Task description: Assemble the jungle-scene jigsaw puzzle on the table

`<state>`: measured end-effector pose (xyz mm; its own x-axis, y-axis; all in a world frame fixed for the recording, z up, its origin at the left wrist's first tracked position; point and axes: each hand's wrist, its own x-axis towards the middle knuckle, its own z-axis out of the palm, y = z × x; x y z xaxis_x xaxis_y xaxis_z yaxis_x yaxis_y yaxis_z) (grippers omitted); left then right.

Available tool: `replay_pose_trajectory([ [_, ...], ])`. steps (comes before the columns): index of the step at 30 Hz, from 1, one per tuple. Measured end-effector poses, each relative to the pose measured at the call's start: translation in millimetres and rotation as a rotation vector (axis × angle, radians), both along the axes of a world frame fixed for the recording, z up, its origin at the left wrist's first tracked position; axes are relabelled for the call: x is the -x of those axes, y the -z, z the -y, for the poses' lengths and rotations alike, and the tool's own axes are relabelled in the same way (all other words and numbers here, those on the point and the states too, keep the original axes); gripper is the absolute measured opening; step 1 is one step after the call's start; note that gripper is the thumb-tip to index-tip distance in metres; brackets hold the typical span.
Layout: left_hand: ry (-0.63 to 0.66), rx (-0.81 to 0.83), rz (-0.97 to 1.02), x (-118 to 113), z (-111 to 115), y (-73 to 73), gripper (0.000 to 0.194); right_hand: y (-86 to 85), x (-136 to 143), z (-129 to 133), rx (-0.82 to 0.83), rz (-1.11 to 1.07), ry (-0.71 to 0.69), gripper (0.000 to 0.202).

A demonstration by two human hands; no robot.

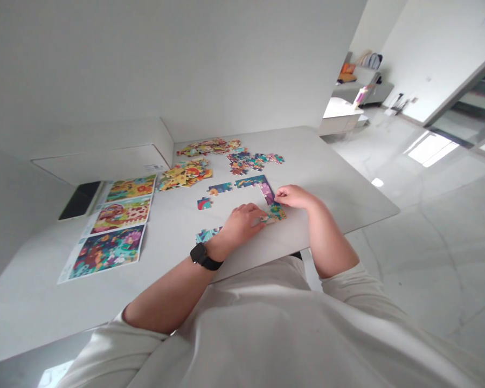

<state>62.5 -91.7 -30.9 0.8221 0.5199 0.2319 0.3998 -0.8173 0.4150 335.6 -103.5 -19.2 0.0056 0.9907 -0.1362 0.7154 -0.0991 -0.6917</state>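
The left hand (pixel 244 223) reaches low across the bench (pixel 343 183), palm down, its fingers bent over the near end of a partly joined puzzle border (pixel 267 193); whether they grasp a piece or only press on it, I cannot tell; a black watch (pixel 205 256) circles that wrist; the right hand (pixel 293 195) is at the border's right side, thumb and fingers drawn together at its edge, and anything pinched between them is hidden; the border runs along a dark blue top strip, turns down through purple pieces and ends in a green and yellow corner by the left fingertips; left of the top strip lies a short blue strip (pixel 220 188), with a red and teal piece (pixel 204 203) below it, and some teal pieces (pixel 207 235) lie just beyond the left wrist, partly covered by it; farther back are a yellow heap (pixel 187 173), a mixed heap (pixel 210 146) near the wall, and a dark blue and teal heap (pixel 253 161); to the left lies a sheet (pixel 109 229) printed with three colourful scenes, a dark-screened phone (pixel 81 200) beside it, and a white box (pixel 105 161) behind them.
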Motion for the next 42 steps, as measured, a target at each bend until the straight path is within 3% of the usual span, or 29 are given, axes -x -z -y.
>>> replay_pose_trajectory([
  [12,-0.014,-0.032,-0.056,-2,2,8.0,0.028,5.2,3,0,0.015,0.057,-0.032,0.008],
  [28,0.031,-0.054,-0.058,2,1,6.4,0.032,2.1,8,2,0.03,0.161,-0.051,0.009],
  [32,0.041,-0.029,-0.018,24,-9,-9.6,0.041,1.8,9,3,0.025,0.13,-0.06,0.01],
  [37,0.025,0.009,-0.038,78,-17,-29.2,0.034,-1.5,11,18,-0.12,0.081,-0.067,0.019],
  [42,0.019,-0.017,-0.052,125,-9,-16.2,0.035,8.6,6,40,-0.343,0.156,-0.316,0.039],
])
